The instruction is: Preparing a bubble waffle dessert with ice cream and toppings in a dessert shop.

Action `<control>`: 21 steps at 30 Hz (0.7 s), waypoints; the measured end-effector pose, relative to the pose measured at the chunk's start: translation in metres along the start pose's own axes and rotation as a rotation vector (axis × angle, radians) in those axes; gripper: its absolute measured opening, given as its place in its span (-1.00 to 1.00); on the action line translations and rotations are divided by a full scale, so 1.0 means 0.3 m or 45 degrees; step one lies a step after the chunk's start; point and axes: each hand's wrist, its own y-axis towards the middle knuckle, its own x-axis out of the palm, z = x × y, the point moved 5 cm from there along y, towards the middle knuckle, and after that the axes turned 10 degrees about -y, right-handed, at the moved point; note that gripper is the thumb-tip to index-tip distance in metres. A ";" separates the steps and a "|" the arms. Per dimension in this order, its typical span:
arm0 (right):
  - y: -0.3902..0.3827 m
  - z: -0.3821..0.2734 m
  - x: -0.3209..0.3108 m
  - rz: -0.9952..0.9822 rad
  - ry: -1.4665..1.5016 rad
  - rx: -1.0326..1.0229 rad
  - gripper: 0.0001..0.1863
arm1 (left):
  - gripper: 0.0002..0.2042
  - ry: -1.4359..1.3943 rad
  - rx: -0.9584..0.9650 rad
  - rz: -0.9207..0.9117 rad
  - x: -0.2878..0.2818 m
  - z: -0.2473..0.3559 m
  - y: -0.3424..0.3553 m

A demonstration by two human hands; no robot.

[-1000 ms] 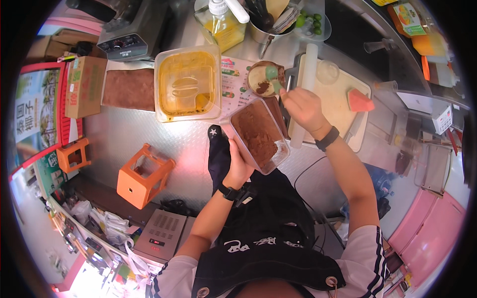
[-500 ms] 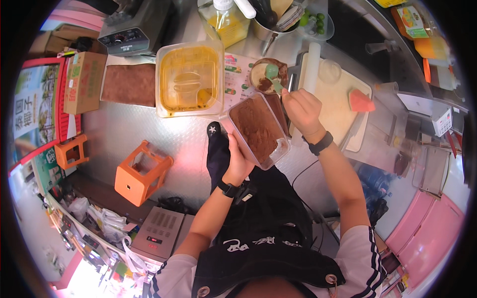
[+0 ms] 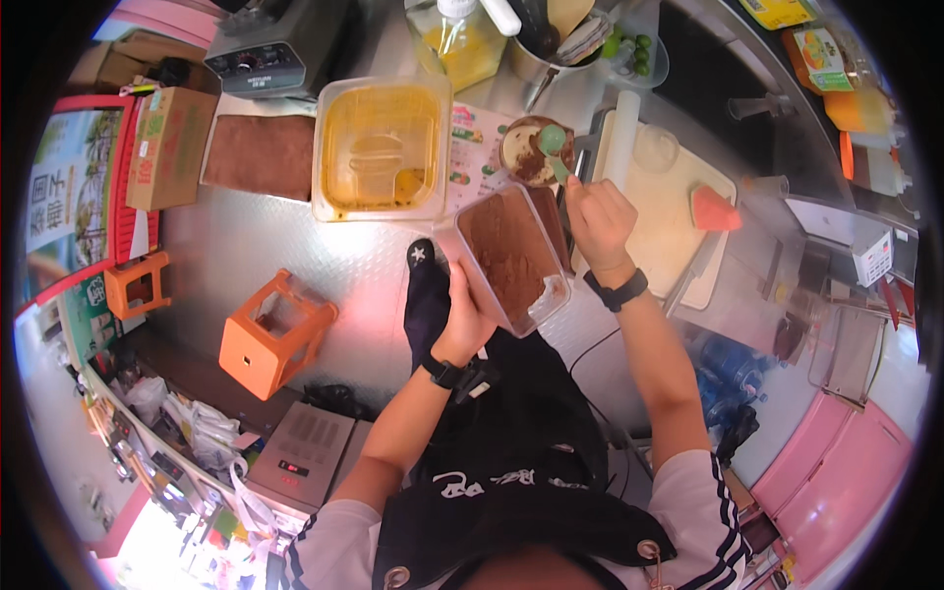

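My left hand (image 3: 464, 320) is closed round the side of a clear rectangular tub (image 3: 547, 311) of brown powder, tilted in front of me. Its fingers go partly out of sight beneath the tub. Pinched in my right hand (image 3: 600, 221) is the handle of a small green measuring spoon (image 3: 553, 141). The spoon's round scoop hangs over a brown-rimmed bowl (image 3: 536, 180), just beyond the tub. Cream-coloured contents fill this bowl, with patches of brown powder lying on top. Whether any powder is in the scoop I cannot tell.
Left of the bowl stands a clear-lidded tub (image 3: 444, 147) with yellow residue, beside a flat brown slab (image 3: 261, 155). To the right, a cutting board (image 3: 669, 231) bears a watermelon wedge (image 3: 713, 209) and a knife (image 3: 693, 275). An orange stool (image 3: 270, 344) is at lower left.
The green spoon has shifted slightly right over the bowl, along with my right hand. My left hand keeps the powder tub in nearly the same place. The whole view has turned a little.
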 end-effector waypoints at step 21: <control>-0.117 0.067 0.077 -0.116 0.239 0.431 -0.82 | -0.19 0.057 0.004 0.098 -0.041 -0.010 0.019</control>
